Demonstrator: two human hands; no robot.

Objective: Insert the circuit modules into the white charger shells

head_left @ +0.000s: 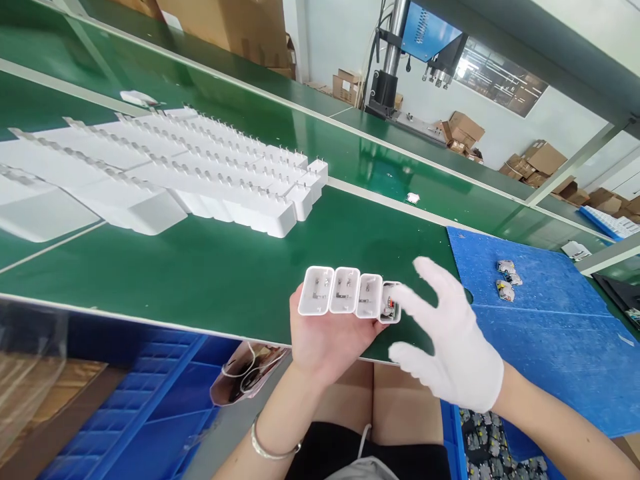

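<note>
My bare left hand [325, 340] is wrapped under a row of several small white plastic housings [316, 313], their open ends facing up. Metal contacts show inside them. In the rightmost housing [397, 313], the smallest in view, sits a part with a bit of red and metal. My right hand [450, 340], in a white glove, is beside the row with its fingers spread. One fingertip reaches the rim of the rightmost housing, and it partly hides the part inside; whether it presses on it I cannot tell.
Rows of white plugs [235, 180] with prongs up stand on the green table [225, 267] to the left. Several small parts [506, 280] lie on a blue mat [540, 360] at right. Below, a blue bin [455, 433] holds many similar parts. A blue machine [430, 30] stands behind.
</note>
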